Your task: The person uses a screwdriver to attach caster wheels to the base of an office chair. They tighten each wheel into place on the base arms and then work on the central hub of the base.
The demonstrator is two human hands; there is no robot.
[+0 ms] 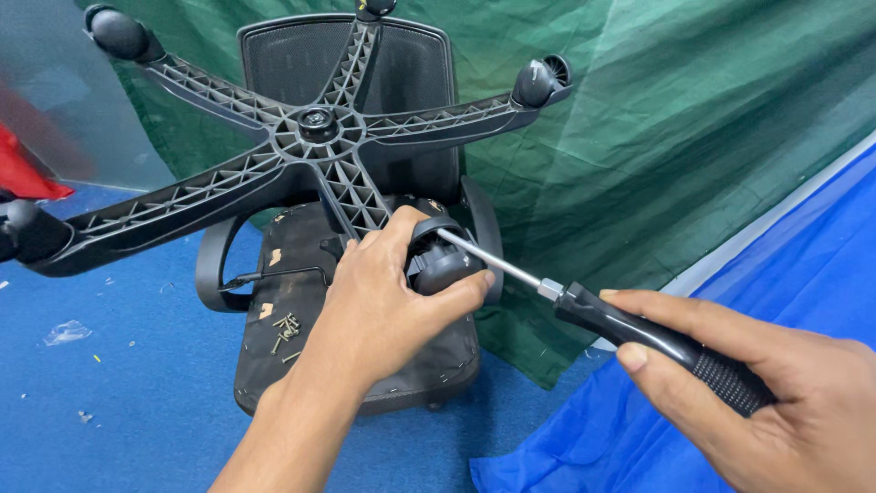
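Note:
An office chair lies tipped over on the floor with its black five-armed base (315, 128) facing me. My left hand (383, 297) grips the caster wheel (440, 265) at the end of the nearest arm. My right hand (785, 402) holds a screwdriver (639, 324) by its black handle. The metal shaft reaches left and its tip touches the caster beside my left thumb. Other casters sit at the arm ends, one at upper right (540, 82) and one at upper left (117, 33).
Several loose screws (286, 330) lie on the underside of the chair seat (301, 274). A green cloth (657, 137) hangs behind the chair. A blue sheet (776, 274) covers the right side, and blue carpet (137, 393) with small scraps lies at left.

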